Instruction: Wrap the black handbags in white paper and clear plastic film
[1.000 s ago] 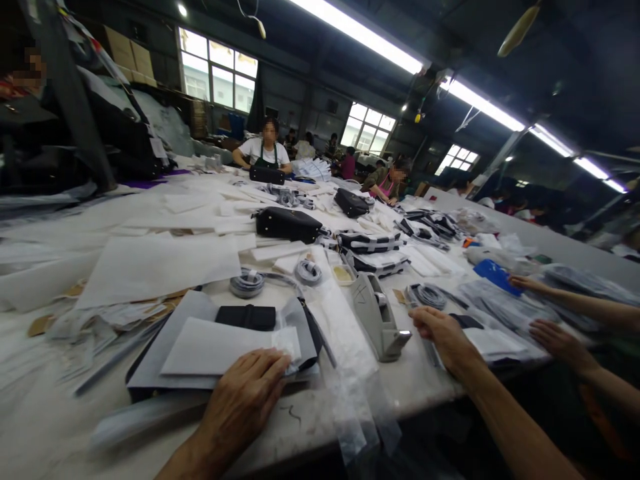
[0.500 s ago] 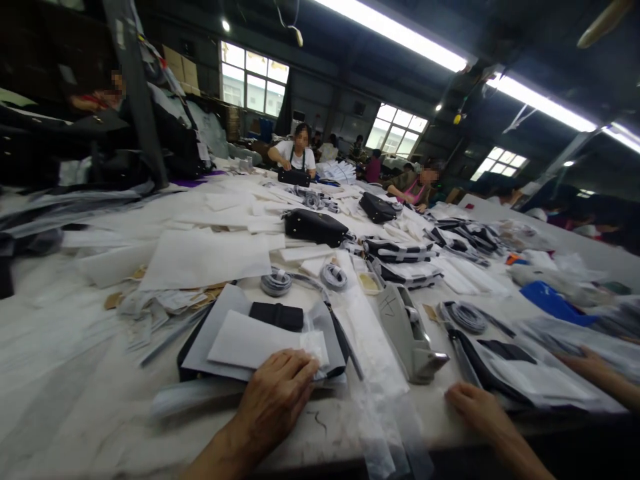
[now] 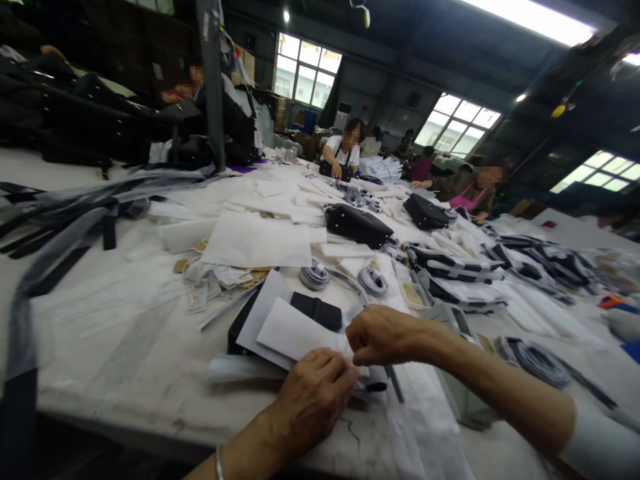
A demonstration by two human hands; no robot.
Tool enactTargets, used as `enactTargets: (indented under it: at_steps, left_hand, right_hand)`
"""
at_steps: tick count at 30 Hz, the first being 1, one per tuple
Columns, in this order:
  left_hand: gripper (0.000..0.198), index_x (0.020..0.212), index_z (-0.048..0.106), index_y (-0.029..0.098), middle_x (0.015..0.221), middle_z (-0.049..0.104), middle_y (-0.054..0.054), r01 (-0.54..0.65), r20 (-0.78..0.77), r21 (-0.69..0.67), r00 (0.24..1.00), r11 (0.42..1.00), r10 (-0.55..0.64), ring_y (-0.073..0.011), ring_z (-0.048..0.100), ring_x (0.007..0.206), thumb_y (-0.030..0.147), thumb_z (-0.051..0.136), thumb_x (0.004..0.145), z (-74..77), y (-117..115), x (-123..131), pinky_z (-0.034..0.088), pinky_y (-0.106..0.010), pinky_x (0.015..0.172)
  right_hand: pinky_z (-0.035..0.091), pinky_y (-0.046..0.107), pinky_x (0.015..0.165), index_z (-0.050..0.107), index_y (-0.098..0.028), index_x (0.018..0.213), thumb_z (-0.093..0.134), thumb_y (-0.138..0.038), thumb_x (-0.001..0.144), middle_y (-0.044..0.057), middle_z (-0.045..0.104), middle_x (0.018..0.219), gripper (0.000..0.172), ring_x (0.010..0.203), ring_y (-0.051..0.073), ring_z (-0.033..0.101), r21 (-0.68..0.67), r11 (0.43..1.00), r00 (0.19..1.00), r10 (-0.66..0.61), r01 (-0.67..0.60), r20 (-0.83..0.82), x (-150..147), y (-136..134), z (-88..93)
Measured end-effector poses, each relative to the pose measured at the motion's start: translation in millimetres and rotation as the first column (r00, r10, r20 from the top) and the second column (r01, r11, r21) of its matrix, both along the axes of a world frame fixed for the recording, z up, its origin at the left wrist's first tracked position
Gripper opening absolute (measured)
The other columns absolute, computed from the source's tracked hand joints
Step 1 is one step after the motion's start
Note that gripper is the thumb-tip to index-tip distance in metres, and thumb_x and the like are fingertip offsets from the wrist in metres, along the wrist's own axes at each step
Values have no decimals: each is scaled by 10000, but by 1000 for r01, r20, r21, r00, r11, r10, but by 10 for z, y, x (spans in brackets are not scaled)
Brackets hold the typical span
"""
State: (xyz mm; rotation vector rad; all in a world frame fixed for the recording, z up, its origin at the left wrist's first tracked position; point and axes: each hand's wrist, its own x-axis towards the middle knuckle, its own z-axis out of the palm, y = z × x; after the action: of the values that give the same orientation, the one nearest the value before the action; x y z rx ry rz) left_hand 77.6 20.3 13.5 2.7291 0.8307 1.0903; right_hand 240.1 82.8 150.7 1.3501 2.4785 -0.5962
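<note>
A black bag (image 3: 241, 328) lies in front of me with a grey sheet (image 3: 273, 287) over it. On top are a small folded black piece (image 3: 317, 311) and a white padding sheet (image 3: 293, 333). My left hand (image 3: 320, 393) is closed, its bent fingers pressed on the near right end of the padding. Just beyond it, my right hand (image 3: 383, 335) reaches in from the right with curled fingers at the same end. Whatever sits between those fingers is hidden. A grey tape dispenser (image 3: 470, 407) stands under my right forearm, partly covered by it.
Behind the bag lie coiled grey-wrapped straps (image 3: 315, 275), a large white sheet (image 3: 257, 243) and paper tags (image 3: 220, 280). Farther off are black bags (image 3: 357, 225) and two people at the table. A post (image 3: 213, 87) rises at the back left, and wrapped straps (image 3: 65, 260) trail at left.
My view has swung left, so things appear farther right. My right hand is now beside my left at the padding. The bag and hand seen at far right are out of view.
</note>
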Motion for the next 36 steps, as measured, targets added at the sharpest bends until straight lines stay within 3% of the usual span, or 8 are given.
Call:
enactTargets:
  at_steps: [4, 10, 14, 19, 21, 24, 29, 36]
  left_hand:
    - [203, 1131, 572, 184, 977, 641, -64, 14, -3, -14, 1000, 1000, -14, -198, 625, 928, 169, 469, 957, -38, 7, -4, 526, -347, 875]
    - [260, 1201, 550, 180, 1053, 646, -86, 41, 6, -37, 999, 998, -41, -213, 622, 1003, 170, 463, 957, -98, 11, -15, 501, -365, 946]
    - [272, 1212, 538, 166, 1057, 644, -90, 54, 3, -48, 999, 997, -54, -218, 615, 1017, 170, 457, 953, -98, 14, -17, 489, -375, 970]
    - [250, 1197, 528, 168, 1041, 634, -75, 51, -25, -67, 998, 996, -52, -212, 605, 993, 175, 473, 953, -80, 16, -10, 481, -370, 962]
    - [239, 1191, 523, 175, 1040, 629, -69, 47, -42, -75, 998, 996, -50, -207, 600, 998, 175, 477, 957, -83, 13, -5, 474, -363, 967]
    - [196, 1150, 527, 189, 1029, 619, -65, 30, -61, -74, 998, 997, -34, -202, 596, 989, 177, 481, 960, -92, 6, -1, 477, -358, 947]
    - [139, 1089, 533, 197, 977, 603, -51, 13, -65, -71, 998, 997, -17, -193, 593, 928, 178, 501, 955, -94, 1, 4, 488, -341, 895]
    - [144, 1087, 546, 199, 976, 602, -54, 16, -63, -65, 998, 998, -20, -201, 591, 943, 182, 500, 952, -100, 8, 17, 484, -355, 910]
  right_hand:
    - [270, 254, 523, 636, -236, 494, 815, -148, 575, -57, 493, 444, 215, 463, 118, 448, 0, 988, 961, 152, -156, 231, -269, 281, -156]
    - [352, 273, 599, 425, -221, 346, 900, -182, 498, -91, 273, 337, 500, 443, 136, 478, -54, 964, 905, 262, -258, 335, -452, 460, -331]
    - [376, 308, 742, 475, -201, 406, 951, -269, 490, -53, 510, 452, 488, 554, 152, 578, 34, 904, 861, 394, -427, 322, -353, 543, -450]
    - [374, 327, 789, 657, -190, 812, 887, -481, 629, 47, 705, 854, 413, 797, 219, 658, 122, 851, 834, 457, -511, 308, -123, 772, -489]
    - [379, 339, 807, 664, -185, 855, 874, -474, 650, 62, 709, 898, 412, 862, 247, 664, 111, 900, 876, 373, -422, 305, -23, 859, -519]
    - [394, 338, 823, 676, -214, 923, 912, -399, 582, 38, 714, 966, 454, 918, 258, 664, 135, 983, 975, 97, -125, 200, 128, 909, -546]
    - [410, 358, 851, 647, -188, 1099, 783, -320, 760, 98, 682, 1119, 389, 1016, 262, 630, 329, 927, 978, -204, 178, 44, 323, 719, -427]
    - [414, 268, 728, 710, -224, 718, 799, -222, 647, -12, 689, 803, 115, 838, 189, 624, 228, 917, 935, -282, 328, -213, 328, 374, -668]
